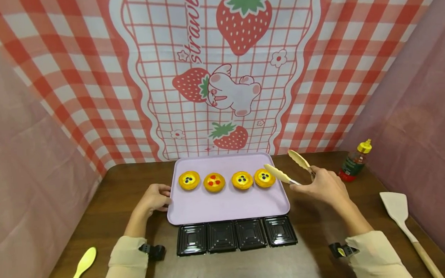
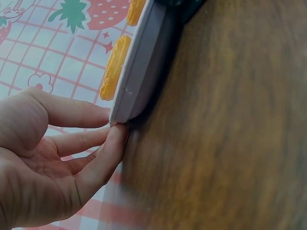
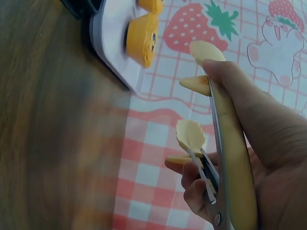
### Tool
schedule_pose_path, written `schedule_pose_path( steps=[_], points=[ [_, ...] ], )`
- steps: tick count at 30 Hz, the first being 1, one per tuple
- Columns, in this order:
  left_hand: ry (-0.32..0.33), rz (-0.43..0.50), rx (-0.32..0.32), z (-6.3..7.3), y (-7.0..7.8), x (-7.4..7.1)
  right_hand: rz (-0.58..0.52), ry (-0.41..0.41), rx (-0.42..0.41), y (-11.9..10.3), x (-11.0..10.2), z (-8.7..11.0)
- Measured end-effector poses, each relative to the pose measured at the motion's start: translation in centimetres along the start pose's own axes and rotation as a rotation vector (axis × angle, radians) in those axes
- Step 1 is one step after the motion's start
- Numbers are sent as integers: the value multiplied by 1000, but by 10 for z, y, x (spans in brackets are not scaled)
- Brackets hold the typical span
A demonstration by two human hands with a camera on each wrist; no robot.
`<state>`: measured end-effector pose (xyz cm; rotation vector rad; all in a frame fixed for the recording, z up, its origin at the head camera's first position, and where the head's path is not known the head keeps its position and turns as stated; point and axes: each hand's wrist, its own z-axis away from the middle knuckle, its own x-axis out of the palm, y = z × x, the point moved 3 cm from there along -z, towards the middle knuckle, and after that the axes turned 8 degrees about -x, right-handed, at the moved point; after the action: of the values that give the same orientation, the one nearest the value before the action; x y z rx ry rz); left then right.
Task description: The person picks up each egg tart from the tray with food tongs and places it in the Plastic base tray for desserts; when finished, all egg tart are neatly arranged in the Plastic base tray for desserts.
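On a lilac tray (image 1: 228, 206) several egg-tart-like pastries stand in a row. One tart (image 1: 214, 182) has red pieces on top; the others, such as the rightmost tart (image 1: 264, 175), carry dark blue berries. My left hand (image 1: 155, 198) pinches the tray's left edge between thumb and fingers, seen close in the left wrist view. In my right hand (image 1: 325, 187) is a pair of cream-tipped tongs (image 1: 279, 173), gripped by the handles. Their tips are spread apart, with the nearer one beside the rightmost tart. Nothing sits between the tips in the right wrist view.
Several black plastic trays (image 1: 221, 237) line up in front of the lilac tray. A sauce bottle (image 1: 353, 163) with a yellow cap stands at the back right. A white spatula (image 1: 395, 206) lies at the right, a yellow spoon (image 1: 85, 261) at the front left. A strawberry-print cloth (image 1: 310, 123) hangs behind.
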<state>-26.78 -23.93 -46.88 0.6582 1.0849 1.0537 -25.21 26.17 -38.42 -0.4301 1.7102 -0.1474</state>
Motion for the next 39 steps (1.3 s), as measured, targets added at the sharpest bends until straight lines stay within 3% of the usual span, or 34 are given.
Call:
schedule_pose_path(
  steps=[14,39],
  points=[
    [-7,10,4,-1,0,-1,-16,-144,-66,-15,29,-8],
    [-9,3,-3,0,1,-2,-27,-184,-67,-19,39,-9]
  ],
)
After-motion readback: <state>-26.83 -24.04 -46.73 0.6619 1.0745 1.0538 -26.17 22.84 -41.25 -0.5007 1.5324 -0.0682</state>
